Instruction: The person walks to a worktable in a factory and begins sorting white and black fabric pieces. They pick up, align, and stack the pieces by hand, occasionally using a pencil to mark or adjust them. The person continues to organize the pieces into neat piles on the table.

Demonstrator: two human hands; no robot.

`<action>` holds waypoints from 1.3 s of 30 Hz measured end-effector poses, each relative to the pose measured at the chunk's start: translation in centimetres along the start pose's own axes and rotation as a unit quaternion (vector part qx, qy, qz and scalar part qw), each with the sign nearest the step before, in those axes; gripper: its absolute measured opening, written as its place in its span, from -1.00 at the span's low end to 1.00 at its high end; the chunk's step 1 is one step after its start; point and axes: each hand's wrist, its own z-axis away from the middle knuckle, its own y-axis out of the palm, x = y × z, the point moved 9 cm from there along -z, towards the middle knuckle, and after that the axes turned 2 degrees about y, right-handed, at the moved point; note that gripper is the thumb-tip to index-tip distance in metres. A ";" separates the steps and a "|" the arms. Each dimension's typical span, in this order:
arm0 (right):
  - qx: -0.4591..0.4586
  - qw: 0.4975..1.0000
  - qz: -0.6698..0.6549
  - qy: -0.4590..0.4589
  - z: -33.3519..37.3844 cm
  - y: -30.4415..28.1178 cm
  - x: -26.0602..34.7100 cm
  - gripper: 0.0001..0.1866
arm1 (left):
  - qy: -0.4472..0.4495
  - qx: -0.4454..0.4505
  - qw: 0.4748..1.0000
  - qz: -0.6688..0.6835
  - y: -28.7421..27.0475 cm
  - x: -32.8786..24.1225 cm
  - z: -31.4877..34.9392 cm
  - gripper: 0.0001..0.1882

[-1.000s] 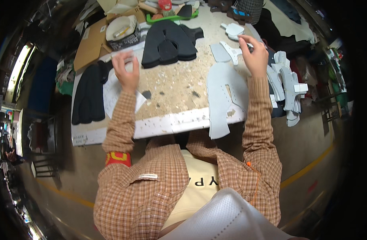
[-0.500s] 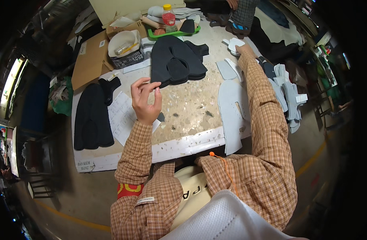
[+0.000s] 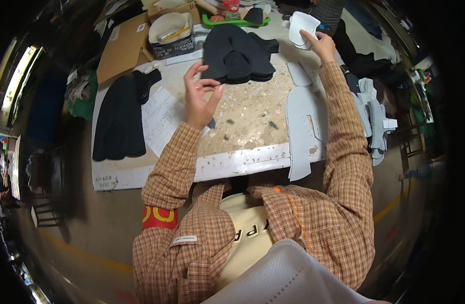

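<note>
Jutting past the front edge of the bench point(image 3: 237, 164), a large pale grey panel point(image 3: 297, 126) is lying on the near right side. On the left, a black padded piece point(image 3: 118, 121) is resting flat, with a sheet of paper point(image 3: 163, 114) lying just beside it. Farther in, the person's left hand point(image 3: 199, 99) is hovering, its grip loosely parted and holding nothing; its fingertips are showing against a stack of black pieces point(image 3: 240, 58), though whether they are touching it cannot be told. A smaller grey piece point(image 3: 299, 74) is lying beyond the panel. At the far right of the bench, the right hand point(image 3: 323, 46) is pinching some white pieces point(image 3: 303, 28), its grip drawn tight at their near side. To the left, a dark box point(image 3: 172, 49) and a green tray point(image 3: 235, 23) are standing behind the black stack.
</note>
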 end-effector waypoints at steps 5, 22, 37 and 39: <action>0.259 0.891 -0.368 -0.055 14.4 4.4 11.7 -0.41 | -0.222 0.161 0.901 0.336 6.5 3.7 3.4 0.07; 0.294 0.709 -0.640 -0.037 21.5 7.6 13.7 -0.61 | -0.353 0.015 0.800 0.486 6.2 7.7 5.2 -0.53; 0.244 0.831 -0.490 -0.103 20.2 6.9 13.2 -0.73 | -0.305 0.065 0.798 0.516 5.9 5.8 3.9 -0.51; 0.174 0.887 -0.410 -0.118 20.4 6.2 13.3 -0.69 | -0.320 0.042 0.840 0.436 5.5 6.9 3.9 -0.60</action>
